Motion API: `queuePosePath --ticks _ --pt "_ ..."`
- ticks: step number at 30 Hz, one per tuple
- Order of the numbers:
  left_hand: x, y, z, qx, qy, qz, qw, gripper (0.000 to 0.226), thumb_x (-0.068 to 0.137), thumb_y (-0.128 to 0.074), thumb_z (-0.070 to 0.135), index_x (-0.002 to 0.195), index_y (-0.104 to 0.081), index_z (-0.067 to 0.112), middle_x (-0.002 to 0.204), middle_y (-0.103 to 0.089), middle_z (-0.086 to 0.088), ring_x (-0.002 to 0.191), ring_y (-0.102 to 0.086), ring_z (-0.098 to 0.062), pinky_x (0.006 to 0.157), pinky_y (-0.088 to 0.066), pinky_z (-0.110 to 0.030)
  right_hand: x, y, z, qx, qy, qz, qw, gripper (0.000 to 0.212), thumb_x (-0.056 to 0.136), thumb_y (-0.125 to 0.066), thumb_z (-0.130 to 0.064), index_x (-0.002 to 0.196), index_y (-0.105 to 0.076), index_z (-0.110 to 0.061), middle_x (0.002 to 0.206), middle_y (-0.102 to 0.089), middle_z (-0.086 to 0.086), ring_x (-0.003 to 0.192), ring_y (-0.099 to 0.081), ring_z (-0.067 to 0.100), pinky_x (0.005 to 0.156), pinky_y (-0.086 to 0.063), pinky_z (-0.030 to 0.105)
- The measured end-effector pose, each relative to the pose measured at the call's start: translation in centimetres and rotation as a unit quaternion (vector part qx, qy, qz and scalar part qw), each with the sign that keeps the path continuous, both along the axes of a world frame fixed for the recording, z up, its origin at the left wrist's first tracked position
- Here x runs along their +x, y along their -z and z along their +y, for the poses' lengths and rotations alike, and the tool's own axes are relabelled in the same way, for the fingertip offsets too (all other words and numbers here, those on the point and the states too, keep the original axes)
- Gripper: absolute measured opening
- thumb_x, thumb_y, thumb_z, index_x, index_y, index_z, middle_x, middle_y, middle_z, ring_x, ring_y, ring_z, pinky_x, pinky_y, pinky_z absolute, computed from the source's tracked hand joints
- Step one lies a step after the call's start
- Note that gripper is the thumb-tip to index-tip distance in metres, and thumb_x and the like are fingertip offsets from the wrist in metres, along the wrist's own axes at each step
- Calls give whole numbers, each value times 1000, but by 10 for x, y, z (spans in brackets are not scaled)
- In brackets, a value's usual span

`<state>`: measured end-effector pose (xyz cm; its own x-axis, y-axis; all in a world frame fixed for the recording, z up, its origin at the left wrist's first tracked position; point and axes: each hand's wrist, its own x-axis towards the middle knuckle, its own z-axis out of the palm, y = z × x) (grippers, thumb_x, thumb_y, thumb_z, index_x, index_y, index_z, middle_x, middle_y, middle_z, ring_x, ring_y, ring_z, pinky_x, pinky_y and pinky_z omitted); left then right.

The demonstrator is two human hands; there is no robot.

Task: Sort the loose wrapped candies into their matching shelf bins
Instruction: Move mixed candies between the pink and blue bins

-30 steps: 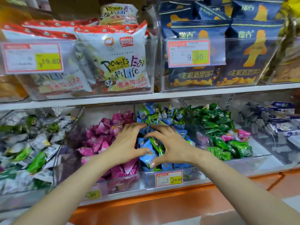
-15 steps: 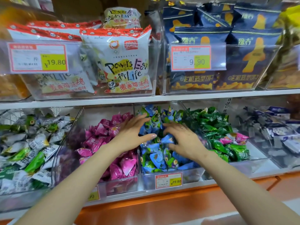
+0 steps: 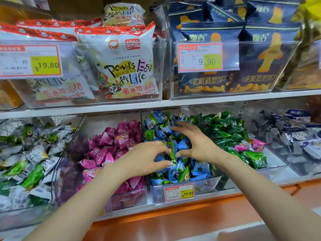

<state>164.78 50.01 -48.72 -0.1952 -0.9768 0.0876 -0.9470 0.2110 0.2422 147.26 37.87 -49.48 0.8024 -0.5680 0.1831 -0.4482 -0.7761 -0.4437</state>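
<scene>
Stray green candy (image 3: 172, 152) stands near-upright in the blue bin (image 3: 205, 186), between both hands. Left hand (image 3: 142, 160) loosely curved, right hand (image 3: 198, 145) spread; neither grips. Green candies (image 3: 225, 129) lie rightward, right hand nearer.

Both arms are stretched forward; the left hand (image 3: 144, 159) and right hand (image 3: 199, 145) are held facing each other, fingers spread and loosely curved.

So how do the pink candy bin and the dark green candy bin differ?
The clear plastic bin of pink candies sits left of the blue-candy bin; the clear green-candy bin sits right. The pink bin looks all pink; the green bin holds a few stray pink candies. Both are clear bins on the lower shelf.
</scene>
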Motion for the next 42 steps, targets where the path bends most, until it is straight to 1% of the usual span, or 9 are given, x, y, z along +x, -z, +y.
queuePosePath --ticks 4,9,12,24,27,31,34,38,42 --pt "-1 2 8 -27 28 52 998 40 87 -52 50 112 -64 21 109 -60 9 102 -55 -5 90 -44 -30 8 0 3 -82 -50 110 989 74 79 -70 -43 143 -33 -35 155 -17 -12 143 -11 11 117 -9 39" --pt "12 0 9 -112 -1 94 989 42 84 -48 52 109 -64 21 116 -59 11 109 -52 -2 93 -36 -12 -1 -7 -1 -72 -21 130 989 51 82 -65 -47 129 -50 -33 145 -37 -9 131 -37 14 106 -30 32" --pt "11 -1 7 -114 -36 44 992 63 78 -30 64 117 -59 24 123 -56 10 114 -50 -6 93 -38 -20 -10 -6 0 -46 -19 128 991 49 79 -67 -49 124 -54 -34 141 -40 -7 129 -38 15 101 -34 29" --pt "13 -15 -70 73 -106 -113 985 65 92 -42 55 147 -21 28 151 -27 3 140 -18 -17 112 -17 -38 -24 -4 2 40 -42 80 995 63 70 -52 -71 125 -54 -40 134 -44 -13 126 -40 9 106 -35 36" --pt "18 -15 -64 88 -105 -144 980 57 94 -34 57 144 -28 32 148 -34 7 137 -23 -16 112 -14 -39 -22 -11 2 34 -24 53 998 65 69 -44 -75 119 -60 -37 128 -53 -8 120 -47 11 102 -40 39" --pt "19 -25 -48 97 -98 -80 987 46 99 -18 48 128 -50 31 130 -52 5 122 -36 -15 111 -15 -39 -13 -20 0 17 38 -75 996 41 85 -54 -53 104 -70 -21 101 -64 -5 93 -60 13 82 -49 33" --pt "18 -25 -38 101 -92 -72 988 51 99 -14 46 122 -55 27 110 -57 -4 101 -36 -12 106 -18 -35 -2 -17 -11 -9 62 -85 994 33 91 -54 -40 116 -64 -20 122 -56 2 117 -51 22 94 -42 33" --pt "26 -19 -42 48 -73 -37 996 41 98 -29 46 117 -58 25 116 -58 1 112 -42 -14 92 -26 -30 11 -5 -25 26 50 40 998 49 93 -44 -50 139 -41 -34 157 -17 4 144 -15 26 115 -21 42" --pt "33 -17 -64 -75 -76 23 994 30 92 -55 32 121 -57 24 125 -54 4 120 -42 -15 98 -32 -29 12 -8 -23 52 11 53 997 49 94 -41 -49 133 -52 -22 144 -43 7 133 -37 23 108 -31 32"
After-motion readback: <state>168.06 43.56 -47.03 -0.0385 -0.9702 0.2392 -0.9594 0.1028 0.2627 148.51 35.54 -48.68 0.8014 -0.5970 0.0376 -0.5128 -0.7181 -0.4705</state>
